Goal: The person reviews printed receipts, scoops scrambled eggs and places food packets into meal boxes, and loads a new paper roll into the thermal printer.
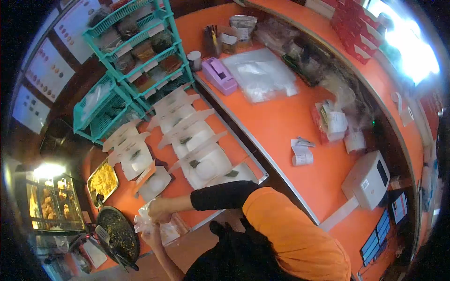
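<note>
Fingers [154, 217] of right hand [161, 210] curl on plastic [143, 211] beside left hand [151, 238].

Your sleeve [290, 222] is plain orange, its cuff [222, 194] black. The counter [262, 124] before you is orange, the boxes [211, 166] white, the plastic bag [172, 231] near you whitish and see-through. To your left you have yellow food [103, 180] and a black pan [136, 232]; far off, a teal rack [180, 49], a lilac dispenser [219, 76], and, at far right, red cartons [355, 33] patched white.
</note>
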Action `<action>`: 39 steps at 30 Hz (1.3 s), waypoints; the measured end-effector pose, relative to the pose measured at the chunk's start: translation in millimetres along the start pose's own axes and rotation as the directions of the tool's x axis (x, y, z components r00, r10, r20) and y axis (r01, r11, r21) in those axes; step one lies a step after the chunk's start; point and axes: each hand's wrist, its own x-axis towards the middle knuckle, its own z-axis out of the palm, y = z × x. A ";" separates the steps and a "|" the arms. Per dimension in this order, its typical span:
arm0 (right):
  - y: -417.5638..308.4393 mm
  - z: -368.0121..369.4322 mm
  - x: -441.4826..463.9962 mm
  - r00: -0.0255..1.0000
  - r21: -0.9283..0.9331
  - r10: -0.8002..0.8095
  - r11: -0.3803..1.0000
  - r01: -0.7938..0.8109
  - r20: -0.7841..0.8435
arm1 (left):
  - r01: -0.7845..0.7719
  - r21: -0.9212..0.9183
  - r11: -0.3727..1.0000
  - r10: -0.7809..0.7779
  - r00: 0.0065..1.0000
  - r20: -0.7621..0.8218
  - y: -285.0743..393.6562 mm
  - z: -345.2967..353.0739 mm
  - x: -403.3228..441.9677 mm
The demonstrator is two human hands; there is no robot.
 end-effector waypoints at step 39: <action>-380.6 325.1 -368.3 -0.968 0.964 0.038 0.091 0.251 0.249 | -0.065 -0.528 0.847 0.473 -0.365 0.802 168.4 235.0 -245.2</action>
